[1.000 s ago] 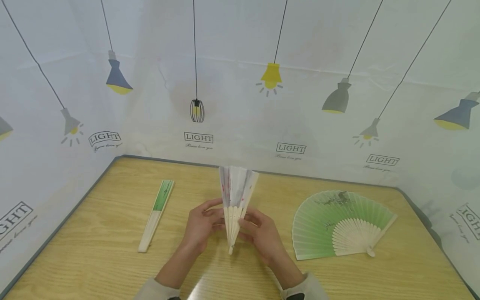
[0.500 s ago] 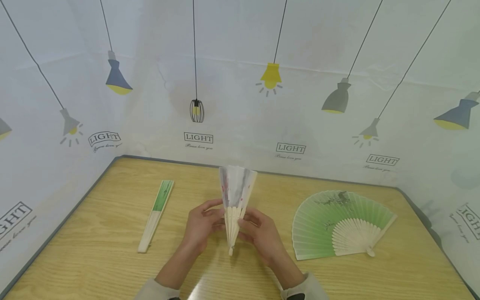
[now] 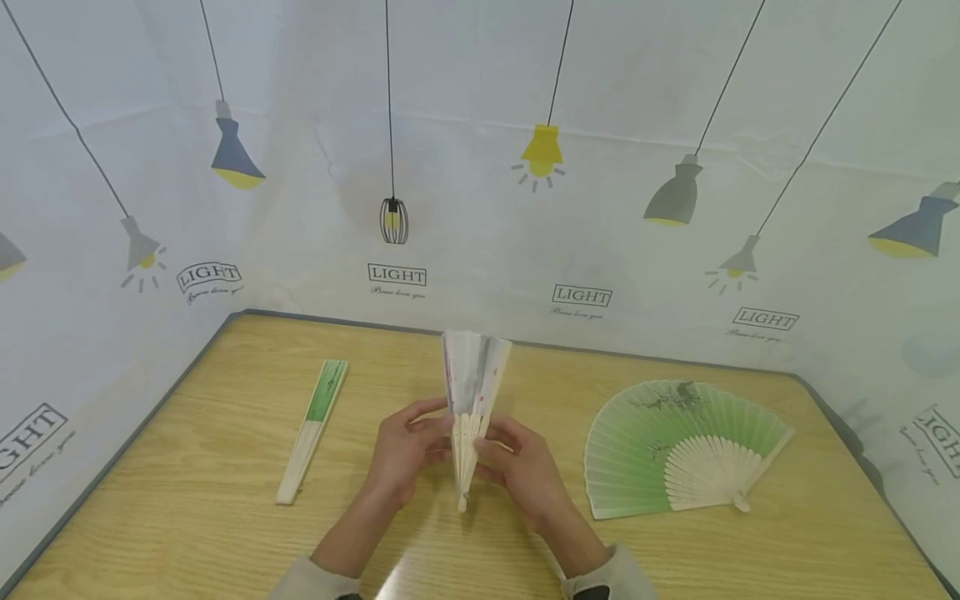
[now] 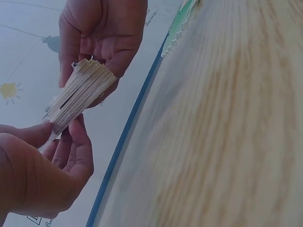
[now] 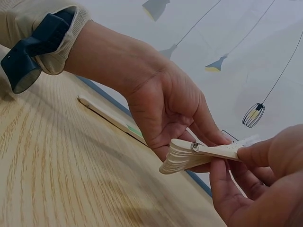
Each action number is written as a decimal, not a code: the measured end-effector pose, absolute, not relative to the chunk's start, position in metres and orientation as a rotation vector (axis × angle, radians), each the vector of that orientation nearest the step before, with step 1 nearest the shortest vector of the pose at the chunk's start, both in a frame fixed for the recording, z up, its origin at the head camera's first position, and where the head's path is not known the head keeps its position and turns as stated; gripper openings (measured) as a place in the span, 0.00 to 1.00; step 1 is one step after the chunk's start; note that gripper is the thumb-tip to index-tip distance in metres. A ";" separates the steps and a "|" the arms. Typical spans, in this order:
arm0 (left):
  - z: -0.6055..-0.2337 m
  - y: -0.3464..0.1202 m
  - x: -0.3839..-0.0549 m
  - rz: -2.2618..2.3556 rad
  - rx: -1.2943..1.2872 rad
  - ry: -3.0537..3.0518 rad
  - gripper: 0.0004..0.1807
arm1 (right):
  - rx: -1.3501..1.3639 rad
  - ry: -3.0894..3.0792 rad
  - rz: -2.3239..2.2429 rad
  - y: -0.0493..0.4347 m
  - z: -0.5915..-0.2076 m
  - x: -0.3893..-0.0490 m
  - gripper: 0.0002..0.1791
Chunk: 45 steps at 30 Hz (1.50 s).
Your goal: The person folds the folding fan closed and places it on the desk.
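Note:
A white folding fan (image 3: 468,375) with grey and pink markings and pale wooden ribs stands partly spread between both hands, its pivot end pointing down toward the person. My left hand (image 3: 405,450) grips the ribs from the left, thumb in front and fingers behind. From the right, my right hand (image 3: 521,467) pinches the ribs near the lower edge of the leaf. In the left wrist view the stacked rib ends (image 4: 83,92) show between the two hands. The metal pivot pin (image 5: 195,146) shows in the right wrist view.
A folded green fan (image 3: 312,433) lies on the wooden table (image 3: 187,467) to the left. On the right lies a spread green fan (image 3: 686,450) with a dark branch print. A white curtain (image 3: 480,167) printed with lamps stands behind the table edge.
The white fan's leaf has narrowed a little, its outer edges drawing closer together. Both hands stay in nearly the same place, and the green fans have not moved.

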<state>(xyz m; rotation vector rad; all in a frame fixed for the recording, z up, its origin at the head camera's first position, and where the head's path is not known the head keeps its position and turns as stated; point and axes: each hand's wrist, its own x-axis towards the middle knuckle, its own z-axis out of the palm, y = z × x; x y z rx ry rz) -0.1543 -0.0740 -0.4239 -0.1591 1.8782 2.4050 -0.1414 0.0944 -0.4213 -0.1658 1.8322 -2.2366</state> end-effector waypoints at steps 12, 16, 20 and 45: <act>-0.424 -0.073 -0.156 2.423 -0.147 1.839 0.17 | -0.225 1.838 -2.218 0.095 -0.420 -0.142 0.22; -0.424 -0.073 -0.156 2.425 -0.148 1.833 0.17 | -0.224 1.850 -2.207 0.095 -0.420 -0.142 0.21; -0.424 -0.072 -0.155 2.425 -0.141 1.830 0.17 | -0.230 1.869 -2.202 0.095 -0.421 -0.141 0.20; -0.426 -0.072 -0.153 2.375 -0.110 1.824 0.19 | -0.256 2.036 -2.128 0.094 -0.421 -0.140 0.27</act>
